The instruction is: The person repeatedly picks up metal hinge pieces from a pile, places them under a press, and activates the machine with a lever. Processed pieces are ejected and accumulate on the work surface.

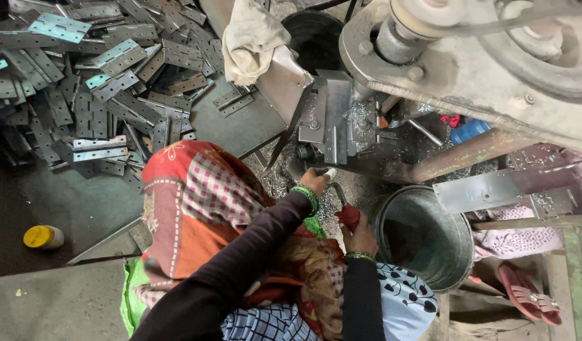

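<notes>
Two hands work close together below the machine point(341, 126). The left hand point(314, 182) is closed around a pale-tipped handle point(331, 174) just under the machine's clamp block, and the right hand point(362, 239) is clenched on a red-wrapped grip point(348, 216) a little lower, beside the bucket point(423, 237). Both grips seem to belong to one bent lever, though the join is hidden by the fingers. No hinge can be made out in the clamp itself (metal shavings and shadow cover that spot), so whether a piece is loaded cannot be told.

Around this, bright swarf lies thick on the machine bed and the ground below it. The bucket stands open and looks nearly empty inside. A large heap of hinges point(101, 82) lies well apart on the floor to the left, so most of the stock appears not yet handled. A yellow-capped bottle point(43, 237) lies alone near the heap, and a cloth point(250, 38) hangs over the machine's edge.
</notes>
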